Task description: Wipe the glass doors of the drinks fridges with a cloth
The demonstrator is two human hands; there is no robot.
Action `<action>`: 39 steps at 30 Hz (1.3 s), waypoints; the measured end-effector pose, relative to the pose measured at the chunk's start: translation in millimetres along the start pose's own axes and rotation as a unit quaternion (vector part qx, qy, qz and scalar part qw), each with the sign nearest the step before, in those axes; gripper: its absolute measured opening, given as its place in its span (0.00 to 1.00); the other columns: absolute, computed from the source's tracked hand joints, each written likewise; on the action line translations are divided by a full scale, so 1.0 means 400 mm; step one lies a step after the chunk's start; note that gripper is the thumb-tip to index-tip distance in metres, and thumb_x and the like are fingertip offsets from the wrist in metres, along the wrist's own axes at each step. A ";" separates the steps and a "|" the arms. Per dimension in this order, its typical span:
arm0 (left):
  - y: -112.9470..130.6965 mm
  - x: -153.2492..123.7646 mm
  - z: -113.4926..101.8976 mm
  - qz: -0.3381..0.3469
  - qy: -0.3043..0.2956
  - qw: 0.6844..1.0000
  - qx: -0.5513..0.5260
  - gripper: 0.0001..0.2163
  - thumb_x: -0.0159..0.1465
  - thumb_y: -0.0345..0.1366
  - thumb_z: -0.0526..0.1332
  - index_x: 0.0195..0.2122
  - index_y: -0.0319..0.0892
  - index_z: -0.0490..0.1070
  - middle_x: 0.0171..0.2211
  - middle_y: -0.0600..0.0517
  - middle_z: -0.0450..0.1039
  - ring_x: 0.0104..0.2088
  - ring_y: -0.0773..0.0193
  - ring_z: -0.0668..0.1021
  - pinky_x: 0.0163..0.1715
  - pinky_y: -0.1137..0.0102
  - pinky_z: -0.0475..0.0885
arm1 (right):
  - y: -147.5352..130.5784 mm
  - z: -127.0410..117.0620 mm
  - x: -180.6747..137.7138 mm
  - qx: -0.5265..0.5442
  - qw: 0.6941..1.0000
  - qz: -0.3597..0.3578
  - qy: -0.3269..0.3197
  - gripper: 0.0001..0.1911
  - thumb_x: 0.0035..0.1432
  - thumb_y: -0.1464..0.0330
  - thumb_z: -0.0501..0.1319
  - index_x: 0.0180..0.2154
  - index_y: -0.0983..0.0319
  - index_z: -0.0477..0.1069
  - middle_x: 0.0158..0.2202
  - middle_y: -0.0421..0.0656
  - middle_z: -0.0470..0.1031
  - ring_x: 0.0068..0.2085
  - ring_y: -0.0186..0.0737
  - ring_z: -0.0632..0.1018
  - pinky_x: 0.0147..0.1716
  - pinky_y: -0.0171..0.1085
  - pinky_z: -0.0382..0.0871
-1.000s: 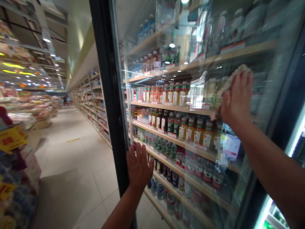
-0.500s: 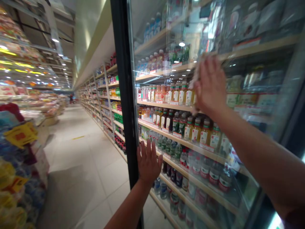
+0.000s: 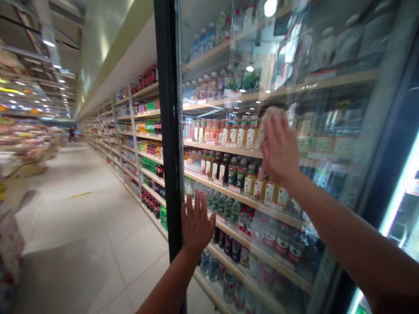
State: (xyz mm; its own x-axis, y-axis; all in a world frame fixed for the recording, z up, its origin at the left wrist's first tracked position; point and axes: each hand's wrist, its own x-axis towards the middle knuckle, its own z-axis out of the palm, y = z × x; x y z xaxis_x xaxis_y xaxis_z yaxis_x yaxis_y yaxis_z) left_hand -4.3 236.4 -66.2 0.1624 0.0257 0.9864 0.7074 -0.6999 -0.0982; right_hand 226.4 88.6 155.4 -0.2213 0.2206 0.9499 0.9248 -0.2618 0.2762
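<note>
Stocked shelves (image 3: 152,175) (pale-edged) flank the tiled floor (image 3: 108,218).

Cloth (image 3: 263,130) on glass door (image 3: 314,100), bottles (image 3: 241,134) behind

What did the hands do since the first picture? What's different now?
The right hand and the cloth under it moved left across the glass door; they are also a little lower than half a second ago. Nothing was picked up or let go. The left hand stayed at the door's left edge, fingers pointing up.
</note>
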 end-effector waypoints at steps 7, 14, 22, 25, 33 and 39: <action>0.001 0.010 0.010 0.002 0.019 1.000 -0.009 0.36 0.69 0.38 0.58 0.74 0.36 0.41 0.71 0.38 0.49 0.73 0.47 0.47 0.72 0.50 0.46 | 0.149 -0.031 -0.095 -0.067 0.997 0.038 0.026 0.34 0.70 0.64 0.49 0.73 0.56 0.45 0.73 0.47 0.52 0.73 0.54 0.55 0.69 0.62 0.51; -0.002 0.007 0.019 0.001 0.017 1.000 -0.005 0.36 0.70 0.40 0.57 0.74 0.36 0.41 0.71 0.38 0.49 0.73 0.46 0.47 0.71 0.49 0.48 | 0.127 -0.028 -0.089 -0.053 0.999 0.001 -0.002 0.35 0.69 0.64 0.50 0.74 0.58 0.42 0.74 0.49 0.49 0.74 0.54 0.50 0.69 0.60 0.52; -0.005 0.006 0.012 0.001 0.004 1.000 -0.013 0.37 0.69 0.38 0.59 0.74 0.36 0.40 0.72 0.38 0.47 0.73 0.46 0.45 0.72 0.49 0.46 | 0.230 -0.059 0.134 -0.091 0.965 0.231 0.088 0.32 0.72 0.62 0.43 0.70 0.73 0.51 0.73 0.57 0.50 0.73 0.59 0.50 0.70 0.60 0.48; -0.008 0.004 0.014 0.004 0.005 1.000 -0.013 0.37 0.69 0.39 0.59 0.74 0.36 0.40 0.72 0.38 0.47 0.73 0.45 0.46 0.71 0.48 0.46 | 0.110 -0.030 0.149 -0.068 0.986 0.146 0.031 0.32 0.72 0.62 0.43 0.72 0.70 0.46 0.75 0.53 0.46 0.74 0.57 0.46 0.70 0.59 0.45; -0.015 -0.008 0.018 -0.005 -0.002 1.000 -0.015 0.37 0.69 0.39 0.58 0.74 0.38 0.40 0.72 0.39 0.48 0.73 0.44 0.48 0.71 0.47 0.49 | 0.106 -0.041 0.043 -0.065 0.997 -0.035 -0.033 0.32 0.70 0.63 0.48 0.72 0.55 0.46 0.74 0.42 0.50 0.74 0.50 0.50 0.70 0.60 0.47; -0.006 -0.008 0.013 -0.005 -0.004 1.000 -0.013 0.38 0.68 0.38 0.60 0.74 0.37 0.41 0.72 0.37 0.49 0.73 0.43 0.48 0.70 0.45 0.49 | 0.251 -0.041 -0.033 -0.060 0.958 0.242 0.139 0.33 0.72 0.59 0.41 0.73 0.65 0.47 0.74 0.51 0.48 0.73 0.64 0.49 0.69 0.63 0.47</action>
State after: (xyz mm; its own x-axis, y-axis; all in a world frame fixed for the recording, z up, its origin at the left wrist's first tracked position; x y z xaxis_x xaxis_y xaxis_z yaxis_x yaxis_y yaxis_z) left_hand -3.0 241.9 -69.8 0.1602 0.0379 0.9864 0.6904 -0.7185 -0.0845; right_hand 317.0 44.0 172.7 0.1352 -0.2077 0.9688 0.9013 -0.3803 -0.2074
